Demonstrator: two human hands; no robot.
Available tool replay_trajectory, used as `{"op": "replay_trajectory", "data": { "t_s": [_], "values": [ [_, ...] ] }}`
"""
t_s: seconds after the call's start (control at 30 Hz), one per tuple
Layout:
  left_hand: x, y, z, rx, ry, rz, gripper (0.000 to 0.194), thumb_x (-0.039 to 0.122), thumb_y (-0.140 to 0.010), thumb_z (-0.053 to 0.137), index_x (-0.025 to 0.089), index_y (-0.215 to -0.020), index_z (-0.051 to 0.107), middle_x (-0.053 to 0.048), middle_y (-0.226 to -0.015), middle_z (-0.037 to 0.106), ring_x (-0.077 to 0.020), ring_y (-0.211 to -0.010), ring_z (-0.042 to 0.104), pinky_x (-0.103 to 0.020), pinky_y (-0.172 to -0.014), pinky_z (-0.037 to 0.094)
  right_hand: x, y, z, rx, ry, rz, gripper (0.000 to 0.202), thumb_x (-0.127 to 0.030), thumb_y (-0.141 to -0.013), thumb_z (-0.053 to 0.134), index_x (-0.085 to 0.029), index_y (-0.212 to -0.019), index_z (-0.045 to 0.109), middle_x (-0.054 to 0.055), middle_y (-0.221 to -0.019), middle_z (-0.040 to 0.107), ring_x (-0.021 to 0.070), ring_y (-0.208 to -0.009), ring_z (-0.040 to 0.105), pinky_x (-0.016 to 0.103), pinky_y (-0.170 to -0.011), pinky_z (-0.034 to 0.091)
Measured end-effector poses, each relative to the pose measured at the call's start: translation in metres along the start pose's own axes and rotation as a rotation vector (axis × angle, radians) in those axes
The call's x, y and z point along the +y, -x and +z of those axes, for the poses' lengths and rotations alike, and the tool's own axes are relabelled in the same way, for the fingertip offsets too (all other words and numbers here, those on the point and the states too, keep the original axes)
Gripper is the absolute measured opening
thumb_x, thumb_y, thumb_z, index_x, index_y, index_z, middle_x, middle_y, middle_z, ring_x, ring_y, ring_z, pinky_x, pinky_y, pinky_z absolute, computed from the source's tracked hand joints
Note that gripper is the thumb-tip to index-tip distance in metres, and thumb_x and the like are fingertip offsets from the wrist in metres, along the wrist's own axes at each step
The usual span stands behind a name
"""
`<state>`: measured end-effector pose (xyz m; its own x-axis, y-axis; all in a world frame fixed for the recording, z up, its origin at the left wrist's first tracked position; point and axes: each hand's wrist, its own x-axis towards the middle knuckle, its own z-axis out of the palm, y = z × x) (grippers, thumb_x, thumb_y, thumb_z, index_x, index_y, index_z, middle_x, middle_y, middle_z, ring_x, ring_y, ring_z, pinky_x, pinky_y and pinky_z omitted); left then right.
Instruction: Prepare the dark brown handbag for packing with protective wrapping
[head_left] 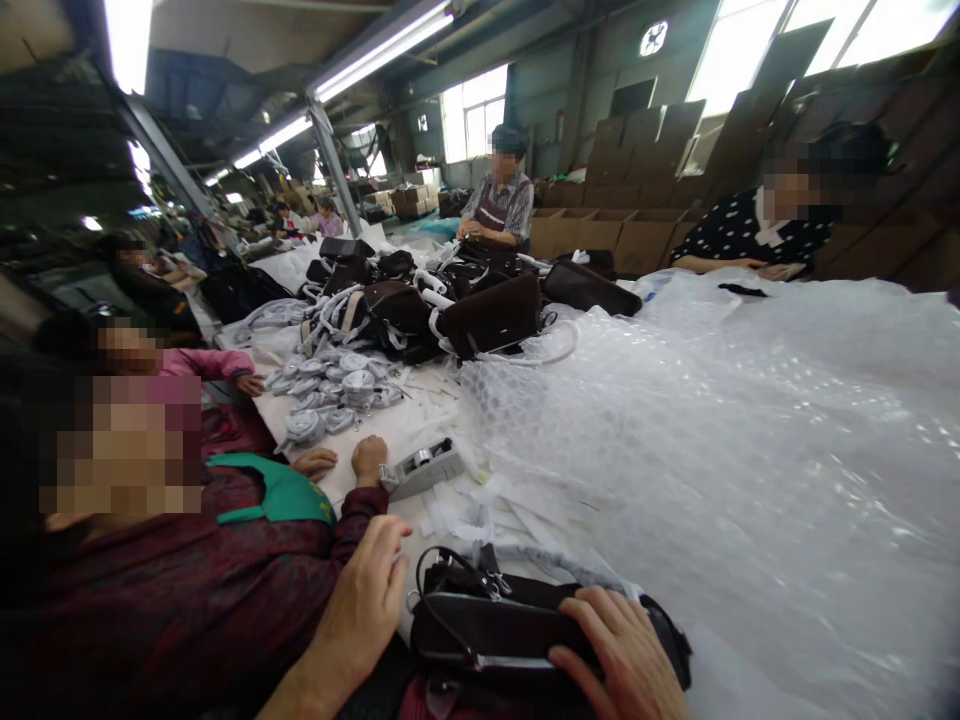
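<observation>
A dark brown handbag (517, 622) lies on its side at the near table edge, its zippers and a thin looped strap showing. Over its right part rests my right hand (619, 645), fingers on the top and thumb against the front, holding it. Just off the bag's left end is my left hand (371, 585), raised, with fingers stretched out and nothing visible in them. A wrapped handle (559, 560) in clear plastic runs behind the bag.
Clear bubble wrap (720, 440) spreads over the table's right side. A grey tape dispenser (427, 468) stands ahead, near a co-worker's hand (370, 460). Wrapped strap coils (337, 390) and a heap of dark bags (491, 315) lie farther back. Several co-workers surround the table.
</observation>
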<state>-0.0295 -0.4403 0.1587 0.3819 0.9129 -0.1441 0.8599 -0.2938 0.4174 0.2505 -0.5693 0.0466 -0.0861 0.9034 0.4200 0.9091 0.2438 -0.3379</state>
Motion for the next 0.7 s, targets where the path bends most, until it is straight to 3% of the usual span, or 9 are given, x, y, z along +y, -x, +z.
{"op": "replay_trajectory", "data": {
  "t_s": [0.07, 0.13, 0.23, 0.33, 0.4, 0.5, 0.53, 0.7],
  "values": [
    [-0.008, 0.003, 0.001, -0.134, -0.002, -0.085, 0.033, 0.013, -0.093, 0.032, 0.017, -0.099, 0.065, -0.010, -0.103, 0.067, -0.0226, -0.099, 0.065, -0.041, -0.094, 0.052, 0.000, 0.001, 0.002, 0.027, -0.001, -0.019, 0.031, -0.043, -0.084, 0.073, -0.026, -0.106, 0.058, 0.001, -0.096, 0.069, 0.0195, -0.083, 0.064, 0.031, -0.074, 0.049],
    [-0.005, 0.007, 0.007, -0.239, 0.043, -0.027, 0.028, 0.015, -0.091, 0.040, 0.019, -0.097, 0.067, -0.007, -0.102, 0.068, -0.0213, -0.099, 0.065, -0.038, -0.095, 0.053, -0.001, 0.000, 0.002, 0.036, 0.002, -0.020, 0.029, -0.043, -0.086, 0.071, -0.026, -0.105, 0.058, 0.001, -0.095, 0.069, 0.0198, -0.082, 0.064, 0.032, -0.073, 0.049],
    [0.015, 0.014, 0.025, -0.166, 0.061, 0.269, 0.037, 0.014, -0.090, 0.049, 0.029, -0.120, 0.065, -0.006, -0.123, 0.065, -0.0223, -0.115, 0.061, -0.038, -0.102, 0.051, -0.002, -0.002, 0.002, 0.027, 0.006, -0.011, 0.027, -0.046, -0.088, 0.068, -0.026, -0.105, 0.058, 0.001, -0.093, 0.069, 0.0205, -0.080, 0.064, 0.033, -0.073, 0.049],
    [0.034, 0.017, 0.042, -0.148, -0.030, 0.595, 0.030, 0.020, -0.093, 0.052, 0.033, -0.116, 0.067, -0.004, -0.122, 0.066, -0.0237, -0.113, 0.060, -0.040, -0.100, 0.050, -0.001, 0.000, 0.003, 0.038, 0.007, -0.012, 0.024, -0.046, -0.092, 0.062, -0.026, -0.103, 0.059, 0.001, -0.093, 0.068, 0.0201, -0.080, 0.064, 0.033, -0.073, 0.048],
    [0.038, 0.016, 0.047, -0.173, -0.057, 0.516, 0.022, 0.020, -0.091, 0.057, 0.027, -0.109, 0.066, -0.005, -0.119, 0.067, -0.0238, -0.112, 0.061, -0.040, -0.099, 0.050, 0.001, 0.004, 0.005, 0.071, 0.010, -0.025, 0.022, -0.045, -0.095, 0.057, -0.025, -0.103, 0.060, 0.001, -0.092, 0.068, 0.0190, -0.080, 0.063, 0.032, -0.073, 0.047],
    [0.032, 0.013, 0.042, -0.199, -0.065, 0.109, 0.018, 0.018, -0.086, 0.061, 0.020, -0.104, 0.062, -0.007, -0.112, 0.067, -0.0239, -0.106, 0.063, -0.038, -0.094, 0.051, 0.003, 0.012, 0.010, 0.127, 0.016, -0.027, 0.020, -0.043, -0.098, 0.053, -0.025, -0.100, 0.060, 0.001, -0.089, 0.068, 0.0178, -0.079, 0.062, 0.031, -0.074, 0.044],
    [0.029, 0.013, 0.039, -0.212, -0.067, 0.035, 0.017, 0.021, -0.086, 0.062, 0.019, -0.103, 0.061, -0.006, -0.109, 0.068, -0.0236, -0.103, 0.064, -0.037, -0.092, 0.050, 0.003, 0.014, 0.012, 0.134, 0.016, -0.020, 0.019, -0.042, -0.098, 0.053, -0.025, -0.099, 0.060, 0.001, -0.088, 0.067, 0.0177, -0.079, 0.062, 0.032, -0.075, 0.043],
    [0.029, 0.015, 0.037, -0.288, -0.175, 0.029, 0.011, 0.031, -0.088, 0.062, 0.020, -0.091, 0.061, -0.005, -0.101, 0.070, -0.0247, -0.098, 0.065, -0.035, -0.085, 0.047, 0.005, 0.023, 0.019, 0.110, 0.007, 0.015, 0.010, -0.035, -0.096, 0.058, -0.025, -0.095, 0.060, 0.000, -0.086, 0.065, 0.0177, -0.079, 0.061, 0.033, -0.076, 0.041]
  ]
}}
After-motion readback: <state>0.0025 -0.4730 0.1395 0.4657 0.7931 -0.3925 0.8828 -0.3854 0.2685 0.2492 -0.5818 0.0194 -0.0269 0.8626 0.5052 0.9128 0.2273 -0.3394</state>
